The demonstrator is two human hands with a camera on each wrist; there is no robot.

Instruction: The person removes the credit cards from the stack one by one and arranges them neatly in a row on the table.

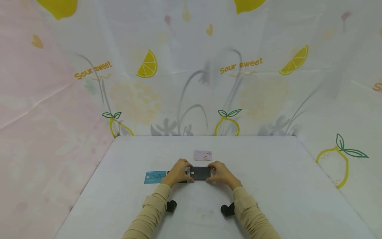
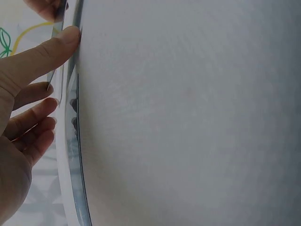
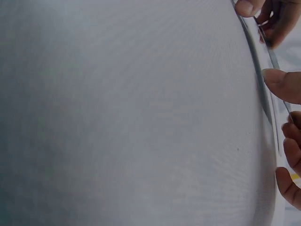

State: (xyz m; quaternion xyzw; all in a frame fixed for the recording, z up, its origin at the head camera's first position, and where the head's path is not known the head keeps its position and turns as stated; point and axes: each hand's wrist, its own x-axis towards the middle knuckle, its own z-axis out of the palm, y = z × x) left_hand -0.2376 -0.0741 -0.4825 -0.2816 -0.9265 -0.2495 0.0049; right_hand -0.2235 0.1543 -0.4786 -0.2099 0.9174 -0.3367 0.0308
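A black bank card [image 1: 200, 173] with a chip at its left side is held between both hands near the middle of the table. My left hand [image 1: 178, 171] pinches its left end between thumb and fingers. At its right end, my right hand [image 1: 221, 173] pinches it the same way. In the wrist views the card shows only as a thin edge, tilted. Partly hidden beneath the left hand lies another dark card [image 1: 183, 181]. A blue card marked VIP [image 1: 155, 177] lies to its left. Beyond the black card lies a pale pink patterned card [image 1: 202, 155].
The cards are on a white-covered table [image 1: 262, 166]. A cloth with lemon prints [image 1: 185, 66] hangs behind the table's far edge and along its sides. Black wrist-camera mounts [image 1: 171, 206] stick out from both sleeves.
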